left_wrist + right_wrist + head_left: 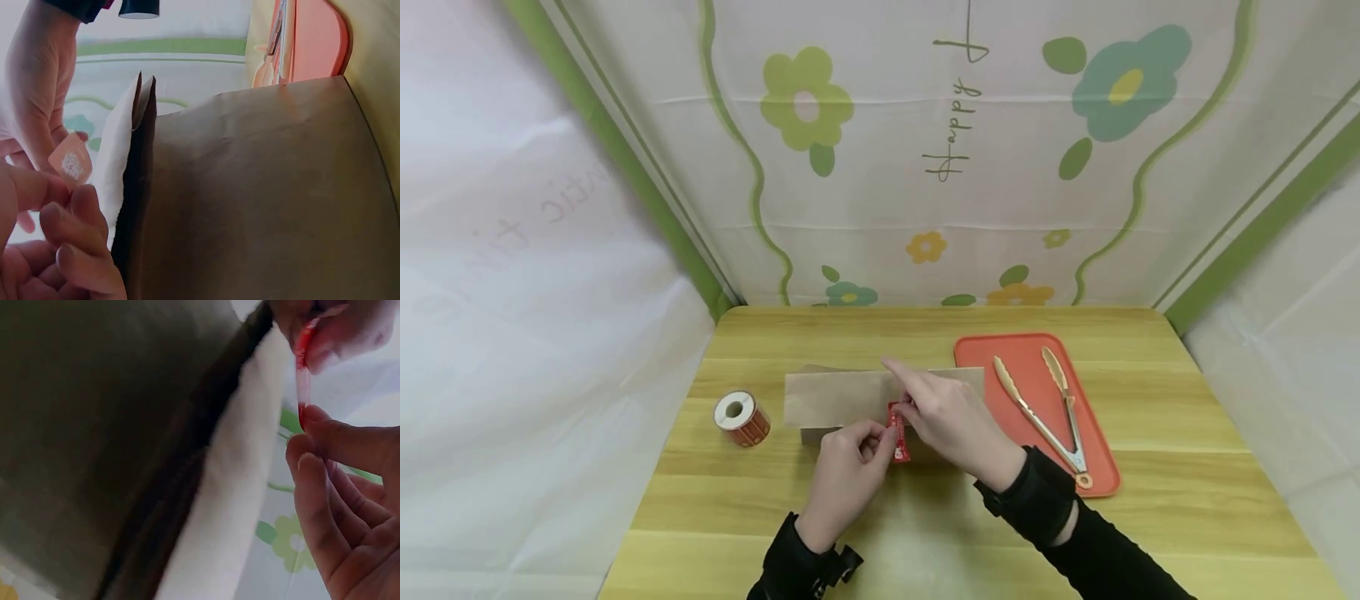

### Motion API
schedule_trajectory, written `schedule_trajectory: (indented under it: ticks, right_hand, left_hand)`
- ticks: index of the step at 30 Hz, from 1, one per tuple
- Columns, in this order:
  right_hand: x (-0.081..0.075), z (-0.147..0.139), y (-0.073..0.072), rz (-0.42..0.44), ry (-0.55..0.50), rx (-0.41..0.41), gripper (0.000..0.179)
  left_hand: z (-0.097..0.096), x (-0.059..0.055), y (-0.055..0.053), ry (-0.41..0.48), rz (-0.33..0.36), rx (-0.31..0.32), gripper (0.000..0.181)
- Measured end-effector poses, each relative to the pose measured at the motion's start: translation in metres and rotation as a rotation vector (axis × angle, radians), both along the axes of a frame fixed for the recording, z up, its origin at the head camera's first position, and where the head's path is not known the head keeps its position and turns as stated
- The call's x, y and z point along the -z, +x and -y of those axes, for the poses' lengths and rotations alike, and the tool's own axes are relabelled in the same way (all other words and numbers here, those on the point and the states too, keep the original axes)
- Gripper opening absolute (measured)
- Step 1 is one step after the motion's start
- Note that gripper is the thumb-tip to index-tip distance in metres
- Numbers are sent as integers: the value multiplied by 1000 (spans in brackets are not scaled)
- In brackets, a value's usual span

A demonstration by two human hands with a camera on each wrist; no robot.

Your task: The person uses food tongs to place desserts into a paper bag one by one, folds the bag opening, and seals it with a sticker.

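Observation:
A brown paper bag stands on the table in front of both hands, its top edge folded over. Between the hands is a narrow red sticker with printing, held upright against the front of the bag in the head view. My left hand pinches its lower part between thumb and fingers. At its upper end, my right hand pinches it with thumb and fingertips, as the right wrist view also shows. In the left wrist view, the sticker shows a pale, pinkish face with a white pattern, beside the bag's folded top.
To the left of the bag stands a roll of red-brown stickers on a white core. A red tray lies at the right, partly behind the bag, bearing metal tongs with tan tips. Flowered fabric walls surround the wooden table.

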State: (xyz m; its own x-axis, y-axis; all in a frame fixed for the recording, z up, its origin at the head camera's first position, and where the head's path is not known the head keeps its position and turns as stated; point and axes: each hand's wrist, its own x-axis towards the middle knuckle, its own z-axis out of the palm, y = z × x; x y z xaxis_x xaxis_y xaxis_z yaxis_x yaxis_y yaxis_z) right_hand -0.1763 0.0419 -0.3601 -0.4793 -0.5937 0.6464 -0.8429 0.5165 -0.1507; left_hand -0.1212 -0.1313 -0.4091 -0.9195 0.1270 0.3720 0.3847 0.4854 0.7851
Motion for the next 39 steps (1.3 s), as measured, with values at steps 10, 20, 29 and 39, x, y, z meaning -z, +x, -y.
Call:
schedule_trajectory:
  ticks: [10,20,29,39]
  right_hand:
    - [14,10,-5,35,41,43,52]
    - [18,16,-11,-16,119,101,37]
    - [20,8,-26,-97,150,245,51]
    - [23,8,-37,49,170,169,23]
  left_hand:
    - [-3,11,-5,15,113,-105,24]
    - [-6,15,-13,-9,144,-164,24]
    - [-6,18,-20,7,163,-163,29]
    - [-11,29,-39,-55,102,-306,38]
